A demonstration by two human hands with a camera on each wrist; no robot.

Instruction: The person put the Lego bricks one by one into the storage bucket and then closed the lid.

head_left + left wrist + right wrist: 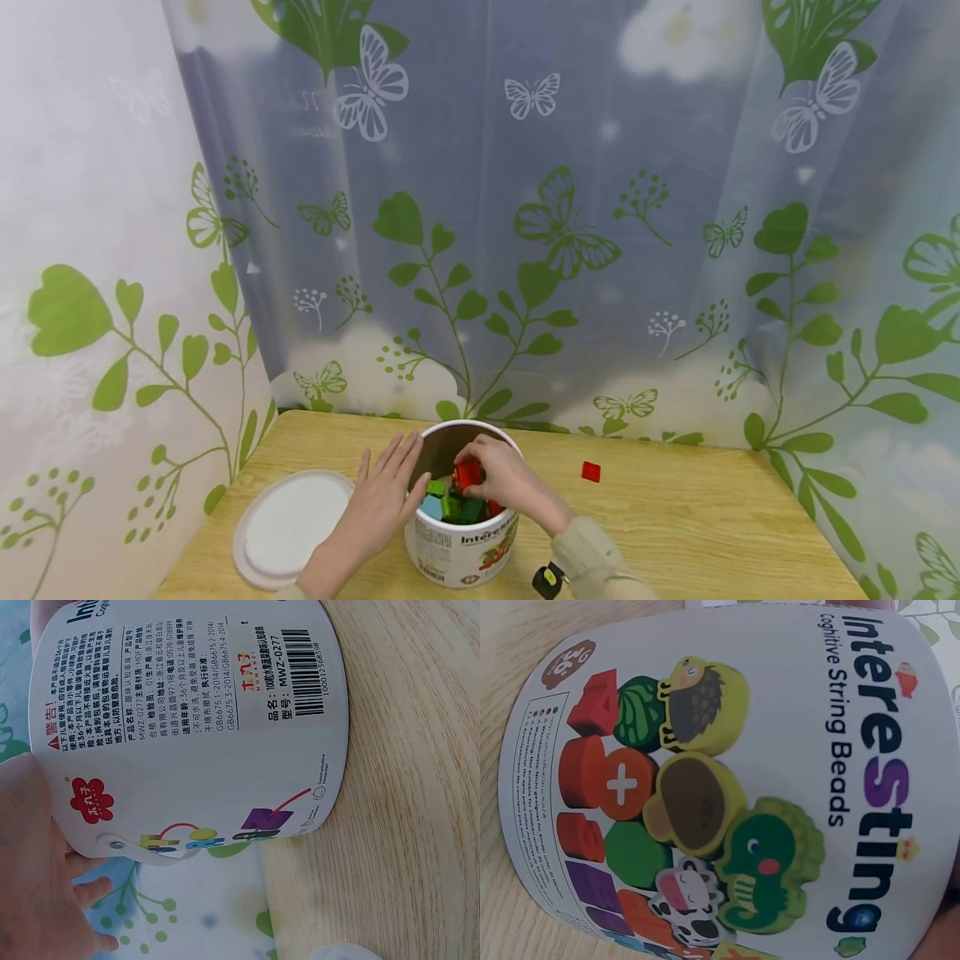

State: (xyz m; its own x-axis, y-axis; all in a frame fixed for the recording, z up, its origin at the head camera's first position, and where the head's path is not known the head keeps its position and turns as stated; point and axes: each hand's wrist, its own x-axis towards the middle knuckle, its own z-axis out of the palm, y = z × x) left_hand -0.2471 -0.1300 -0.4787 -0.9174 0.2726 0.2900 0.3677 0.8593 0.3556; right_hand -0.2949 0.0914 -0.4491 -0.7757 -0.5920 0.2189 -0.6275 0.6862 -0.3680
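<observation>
A white printed bucket of toy beads stands on the table, its open top showing green, light blue and red blocks. Inside the mouth, my right hand pinches a red block between thumb and fingers, above the other pieces. My left hand lies with straight fingers against the left side of the rim. In the left wrist view, that hand touches the bucket's side near the handle joint. The right wrist view is filled by the bucket's printed front; the right hand's grip is hidden there.
A round white lid lies on the table left of the bucket. To the right lies a single red block on the wooden tabletop. A patterned curtain hangs behind the table's back edge.
</observation>
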